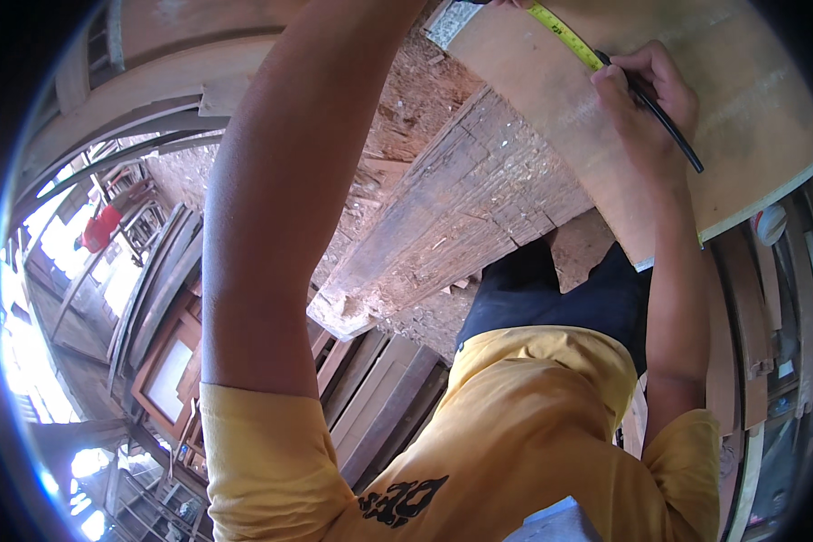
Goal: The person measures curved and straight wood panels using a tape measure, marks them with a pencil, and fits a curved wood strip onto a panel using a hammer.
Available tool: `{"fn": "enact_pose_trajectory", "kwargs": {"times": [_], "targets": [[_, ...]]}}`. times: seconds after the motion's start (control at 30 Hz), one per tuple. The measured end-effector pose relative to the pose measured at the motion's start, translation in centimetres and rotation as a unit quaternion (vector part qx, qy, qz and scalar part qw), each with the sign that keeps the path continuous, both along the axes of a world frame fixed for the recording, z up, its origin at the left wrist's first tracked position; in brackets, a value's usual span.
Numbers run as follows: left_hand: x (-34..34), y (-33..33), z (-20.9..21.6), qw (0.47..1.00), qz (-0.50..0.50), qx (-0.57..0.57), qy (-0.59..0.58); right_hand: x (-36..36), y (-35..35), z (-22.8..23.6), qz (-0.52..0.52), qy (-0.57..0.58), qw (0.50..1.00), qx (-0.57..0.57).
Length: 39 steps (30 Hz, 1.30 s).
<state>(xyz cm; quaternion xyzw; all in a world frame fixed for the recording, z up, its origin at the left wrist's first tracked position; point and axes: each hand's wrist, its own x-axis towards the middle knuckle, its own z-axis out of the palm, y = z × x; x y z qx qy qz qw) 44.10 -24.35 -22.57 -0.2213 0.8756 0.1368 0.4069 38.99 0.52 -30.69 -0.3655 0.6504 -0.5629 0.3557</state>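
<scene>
Panel (533,99), where is it?

Upper right, in front of the person. Its left side overlaps the rough plank (461,203) in view.

Hands?

Right hand (646,99): over the panel, thumb and fingers closed. Left hand (515,4): mostly past the top edge, just a bit of fingers showing. Can't tell its grip.

Tape (565,34)?

Yellow, runs across the panel from near the left fingers to the right thumb.

Right is gripping what?

Pencil (673,129). Black, slanted, upper end by the tape.
</scene>
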Motion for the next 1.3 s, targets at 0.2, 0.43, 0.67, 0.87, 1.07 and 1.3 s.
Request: {"fn": "enact_pose_trajectory", "kwargs": {"times": [0.2,0.43,0.67,0.87,1.07,1.3], "targets": [[0.0,0.0,1.0,1.0,0.004,0.012,0.006,0.1,-0.1,0.0,-0.01,0.022,1.0,0.009],[0.0,0.3,1.5,1.0,0.022,0.012,0.008,0.2,-0.2,0.2,-0.016,0.05,0.998,0.032],[-0.1,0.4,1.8,1.0,0.014,0.014,-0.004,0.4,-0.3,0.4,-0.023,0.048,0.998,0.029],[0.0,0.5,2.0,1.0,0.01,0.003,0.003,0.4,-0.3,0.4,-0.025,0.054,0.998,0.034],[-0.1,0.4,1.8,1.0,0.0,-0.007,0.001,0.4,-0.2,0.0,-0.026,0.045,0.999,0.006],[0.0,0.4,1.9,1.0,0.004,-0.001,0.001,0.5,-0.3,0.2,-0.038,0.047,0.998,0.027]]}}
